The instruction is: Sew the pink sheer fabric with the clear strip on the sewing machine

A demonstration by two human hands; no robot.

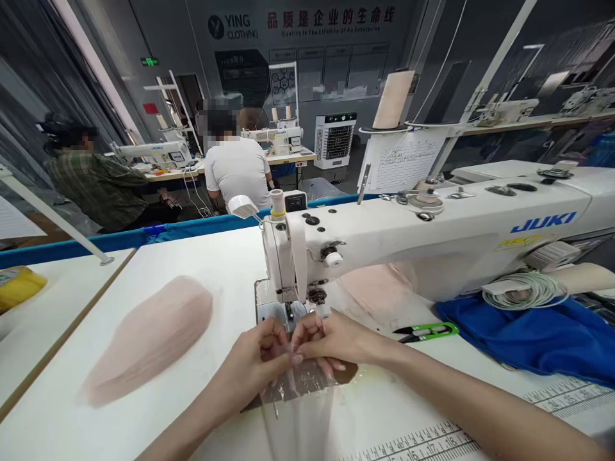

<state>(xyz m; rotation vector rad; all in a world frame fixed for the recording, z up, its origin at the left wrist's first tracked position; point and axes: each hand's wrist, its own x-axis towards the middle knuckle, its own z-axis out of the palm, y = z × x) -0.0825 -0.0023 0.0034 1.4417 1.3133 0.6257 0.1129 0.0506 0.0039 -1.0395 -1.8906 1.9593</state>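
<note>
Just in front of the needle area [289,312] of a white sewing machine [394,234], my two hands meet fingertip to fingertip. My left hand [259,358] pinches the edge of a thin, see-through fabric [300,419] between thumb and forefinger. Opposite it, my right hand [336,339] has its thumb and forefinger closed on the same edge, its other fingers curled beneath. The fabric hangs toward me over a brown patch on the table. Its exact edge is hidden by my fingers. A stack of pale pink cut pieces [158,336] lies left of my hands.
Right of my hands lie green-handled thread snips [435,330], a blue cloth [533,339] and a coiled cord [523,291]. More pink fabric [377,288] rests under the machine arm. A ruler scale [432,442] runs along the front. Two people sit at machines beyond.
</note>
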